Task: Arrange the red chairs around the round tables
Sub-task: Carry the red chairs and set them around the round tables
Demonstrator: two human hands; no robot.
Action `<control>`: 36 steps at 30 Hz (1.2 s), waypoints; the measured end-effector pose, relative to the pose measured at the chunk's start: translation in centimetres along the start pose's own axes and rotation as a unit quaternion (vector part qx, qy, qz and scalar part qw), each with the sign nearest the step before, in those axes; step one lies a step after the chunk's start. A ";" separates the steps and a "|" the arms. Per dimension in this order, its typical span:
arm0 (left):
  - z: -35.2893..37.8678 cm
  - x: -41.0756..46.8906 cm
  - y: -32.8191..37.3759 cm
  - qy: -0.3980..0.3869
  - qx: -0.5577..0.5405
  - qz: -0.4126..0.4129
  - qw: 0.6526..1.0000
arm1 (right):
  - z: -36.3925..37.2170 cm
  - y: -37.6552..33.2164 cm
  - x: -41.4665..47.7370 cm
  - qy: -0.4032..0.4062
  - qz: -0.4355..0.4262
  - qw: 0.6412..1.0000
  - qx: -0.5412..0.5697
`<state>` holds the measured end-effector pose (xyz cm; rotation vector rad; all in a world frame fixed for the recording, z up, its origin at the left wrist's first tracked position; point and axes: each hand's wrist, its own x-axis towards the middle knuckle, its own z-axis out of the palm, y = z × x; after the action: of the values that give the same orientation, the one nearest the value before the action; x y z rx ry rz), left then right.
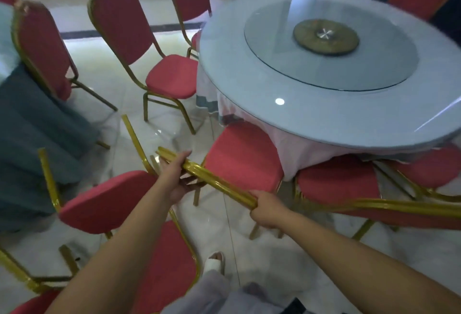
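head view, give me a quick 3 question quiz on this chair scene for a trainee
1. True or false: both hands are closed on the gold top rail of a chair back.
2. What sits at the centre of the round table? A) a vase B) a glass turntable C) a stack of plates
3. Fill in: the seat of the held chair points toward the ____.

Key
1. True: the left hand and right hand both have a grip on the chair back.
2. B: the glass turntable lies on the round table.
3. Table: the seat faces it.
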<state>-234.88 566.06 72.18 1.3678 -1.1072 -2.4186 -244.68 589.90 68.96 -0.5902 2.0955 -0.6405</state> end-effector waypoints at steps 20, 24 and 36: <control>5.7 13.9 13.9 -0.020 0.061 -0.017 0.998 | -4.2 -7.7 12.6 0.068 0.031 0.994 0.083; 5.6 14.3 14.8 -0.016 0.080 -0.020 0.996 | -4.8 -8.0 13.3 0.032 0.023 0.998 0.057; -1.6 20.4 19.6 -0.074 0.237 -0.092 0.964 | -10.8 -22.1 22.7 -0.011 -0.102 0.980 0.173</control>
<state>-249.56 541.83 70.82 1.4896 -1.7628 -2.5187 -261.79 561.77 75.06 -0.6128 1.8572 -1.0834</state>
